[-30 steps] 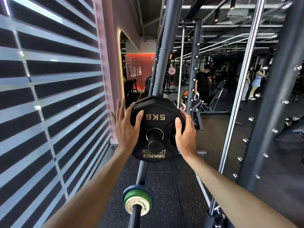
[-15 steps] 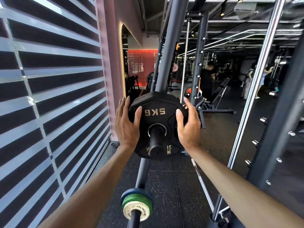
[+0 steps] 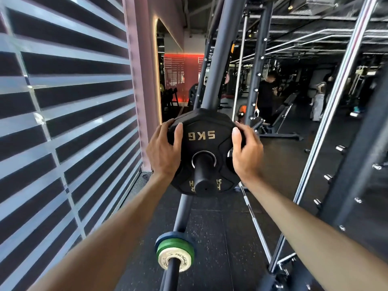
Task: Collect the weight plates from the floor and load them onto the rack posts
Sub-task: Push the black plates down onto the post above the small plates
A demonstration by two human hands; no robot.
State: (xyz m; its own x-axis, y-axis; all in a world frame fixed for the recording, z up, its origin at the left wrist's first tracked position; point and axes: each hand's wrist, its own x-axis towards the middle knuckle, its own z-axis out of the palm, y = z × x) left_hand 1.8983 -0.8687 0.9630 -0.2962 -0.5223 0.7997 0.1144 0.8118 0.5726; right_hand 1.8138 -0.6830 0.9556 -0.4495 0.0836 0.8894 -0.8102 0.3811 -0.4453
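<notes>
Black rubber gym flooring (image 3: 220, 238), slatted blind (image 3: 63, 122) on the left. 5KG weight plate (image 3: 201, 143) sits on a rack post (image 3: 202, 177), post end protruding through its centre hole. Left hand (image 3: 162, 152) and right hand (image 3: 246, 156) grip opposite rims, thumbs on the face, fingers curled behind. Green and cream Rogue plates (image 3: 175, 252) occupy the lower post.

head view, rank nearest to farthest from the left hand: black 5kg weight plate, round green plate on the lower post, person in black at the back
1. Black 5kg weight plate: the left hand grips its left edge.
2. Round green plate: below, on the lower post.
3. Person in black: far back, to the right.
</notes>
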